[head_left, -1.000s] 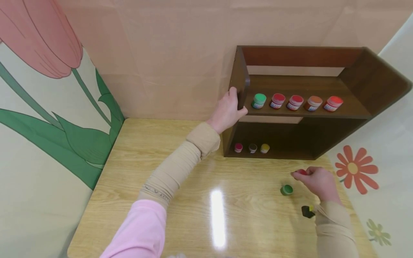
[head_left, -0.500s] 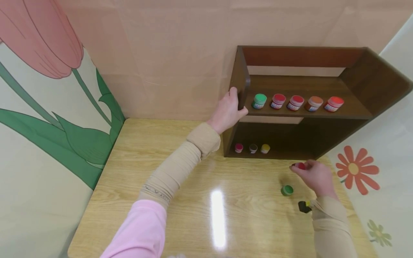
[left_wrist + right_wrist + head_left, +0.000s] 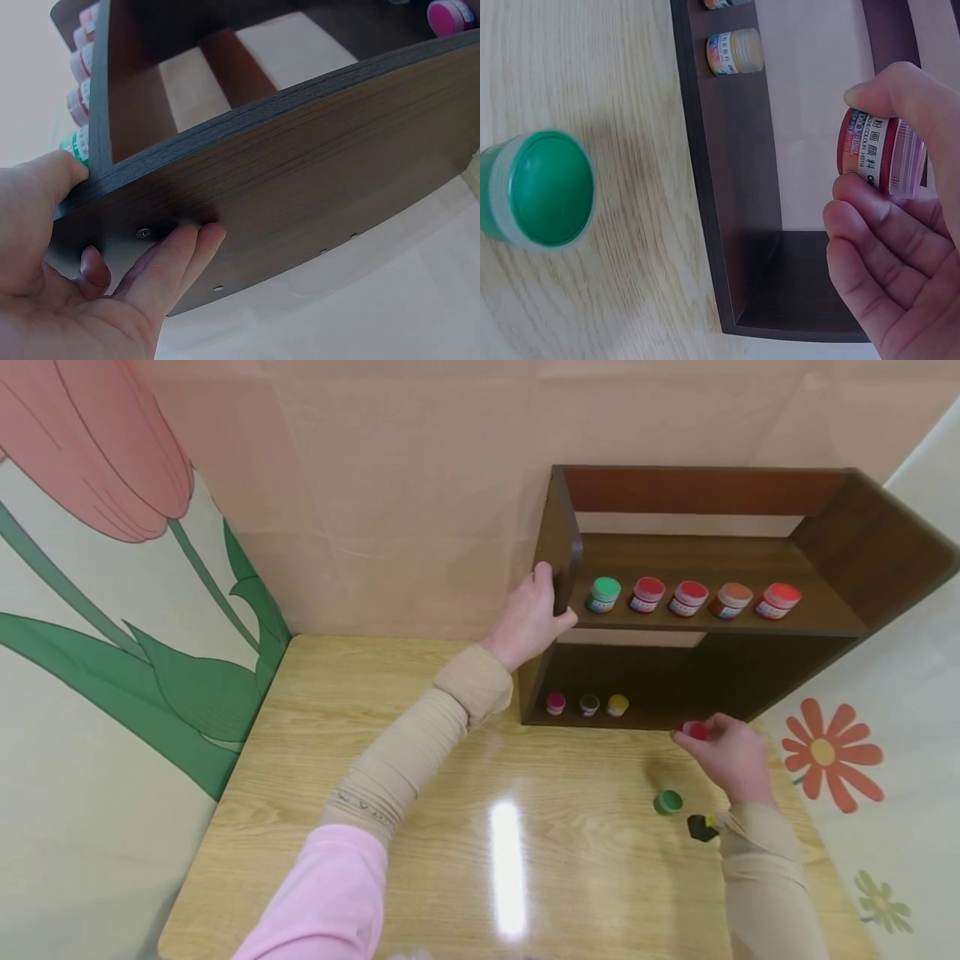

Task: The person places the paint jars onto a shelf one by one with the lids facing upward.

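My left hand grips the left side panel of a dark wooden shelf. In the left wrist view its thumb hooks the front edge and its fingers press the outer face. My right hand pinches a red paint jar between thumb and fingers, before the lower tier's right part. A green paint jar stands on the table, below and left of that hand. On the lower tier sit a magenta jar, a dark jar and a yellow jar.
Along the upper tier stand several jars, with a green-lidded jar at the left and a bright red jar at the right. A small black object shows beside the right sleeve. The wooden table meets a pink backdrop.
My right hand has moved forward and slightly left, carrying the red paint jar toward the lower tier. The left hand keeps its place on the shelf panel.
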Demonstrator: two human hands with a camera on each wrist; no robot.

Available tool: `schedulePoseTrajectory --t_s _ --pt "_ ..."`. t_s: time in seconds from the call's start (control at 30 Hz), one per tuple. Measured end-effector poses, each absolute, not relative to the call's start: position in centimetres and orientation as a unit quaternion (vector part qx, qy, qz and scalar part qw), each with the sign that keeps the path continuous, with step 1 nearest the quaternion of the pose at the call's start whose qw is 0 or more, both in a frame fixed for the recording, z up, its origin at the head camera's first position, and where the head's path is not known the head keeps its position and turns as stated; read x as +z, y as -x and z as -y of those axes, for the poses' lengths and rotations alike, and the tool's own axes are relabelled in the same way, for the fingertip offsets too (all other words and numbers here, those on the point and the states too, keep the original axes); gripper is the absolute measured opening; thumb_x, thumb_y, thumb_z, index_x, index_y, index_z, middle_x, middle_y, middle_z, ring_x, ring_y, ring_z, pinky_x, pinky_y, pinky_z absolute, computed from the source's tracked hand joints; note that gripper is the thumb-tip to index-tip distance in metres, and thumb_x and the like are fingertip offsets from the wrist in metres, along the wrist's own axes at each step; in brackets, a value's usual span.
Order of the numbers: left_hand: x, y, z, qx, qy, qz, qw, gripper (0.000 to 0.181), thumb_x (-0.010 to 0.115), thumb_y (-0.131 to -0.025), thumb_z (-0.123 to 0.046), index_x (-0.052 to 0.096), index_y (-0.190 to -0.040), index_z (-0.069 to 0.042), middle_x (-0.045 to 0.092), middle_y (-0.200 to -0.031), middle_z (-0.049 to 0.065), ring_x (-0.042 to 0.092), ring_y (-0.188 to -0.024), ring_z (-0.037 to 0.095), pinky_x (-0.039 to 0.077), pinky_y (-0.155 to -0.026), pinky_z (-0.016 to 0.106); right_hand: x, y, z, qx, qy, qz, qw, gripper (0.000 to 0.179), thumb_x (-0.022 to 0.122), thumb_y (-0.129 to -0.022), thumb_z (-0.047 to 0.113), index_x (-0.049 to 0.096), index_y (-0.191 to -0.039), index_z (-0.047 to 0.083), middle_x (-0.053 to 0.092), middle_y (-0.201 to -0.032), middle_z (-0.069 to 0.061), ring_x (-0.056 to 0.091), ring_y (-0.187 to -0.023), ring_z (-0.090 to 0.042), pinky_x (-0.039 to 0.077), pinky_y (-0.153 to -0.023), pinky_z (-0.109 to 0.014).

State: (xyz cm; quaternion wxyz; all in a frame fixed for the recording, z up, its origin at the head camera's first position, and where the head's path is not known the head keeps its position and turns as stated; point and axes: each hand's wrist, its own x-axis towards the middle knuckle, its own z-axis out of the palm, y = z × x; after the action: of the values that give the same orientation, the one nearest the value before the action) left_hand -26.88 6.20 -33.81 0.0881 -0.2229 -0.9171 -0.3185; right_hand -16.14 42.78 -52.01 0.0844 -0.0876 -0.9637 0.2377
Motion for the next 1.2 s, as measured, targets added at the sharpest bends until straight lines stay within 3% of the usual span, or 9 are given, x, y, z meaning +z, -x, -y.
schedulePoseTrajectory --t_s 0.5,0.87,1.2 --pt "-33.9 26.9 -6.2 -0.325 0.225 0.914 0.094 0.046 0.067 -0.093 -0.022 0.04 -0.122 0.001 0.054 -0.1 0.01 0.061 -0.084 0.021 0.051 -0.071 0.029 -51.4 18.7 -42.6 0.27 0.076 0.955 0.093 0.056 0.076 -0.086 0.054 0.065 -0.099 0.0 0.068 -0.089 -0.018 0.06 -0.073 -0.031 0.047 -0.056 -0.037" --pt "-33.9 26.8 -6.1 -0.323 0.225 0.914 0.097 0.046 0.067 -0.093 -0.023 0.041 -0.122 0.001 0.054 -0.099 0.01 0.06 -0.082 0.021 0.05 -0.07 0.029 -51.5 21.3 -42.5 0.261 0.077 0.959 0.084 0.06 0.079 -0.085 0.049 0.065 -0.109 -0.004 0.068 -0.098 -0.023 0.062 -0.085 -0.037 0.049 -0.063 -0.043" --pt "-33.9 26.8 -6.2 -0.322 0.218 0.917 0.088 0.045 0.067 -0.093 -0.024 0.04 -0.121 0.0 0.053 -0.099 0.009 0.06 -0.082 0.021 0.051 -0.069 0.03 -51.7 23.9 -42.6 0.267 0.066 0.955 0.113 0.05 0.08 -0.084 0.048 0.069 -0.102 0.003 0.071 -0.098 -0.02 0.061 -0.092 -0.039 0.045 -0.079 -0.051"
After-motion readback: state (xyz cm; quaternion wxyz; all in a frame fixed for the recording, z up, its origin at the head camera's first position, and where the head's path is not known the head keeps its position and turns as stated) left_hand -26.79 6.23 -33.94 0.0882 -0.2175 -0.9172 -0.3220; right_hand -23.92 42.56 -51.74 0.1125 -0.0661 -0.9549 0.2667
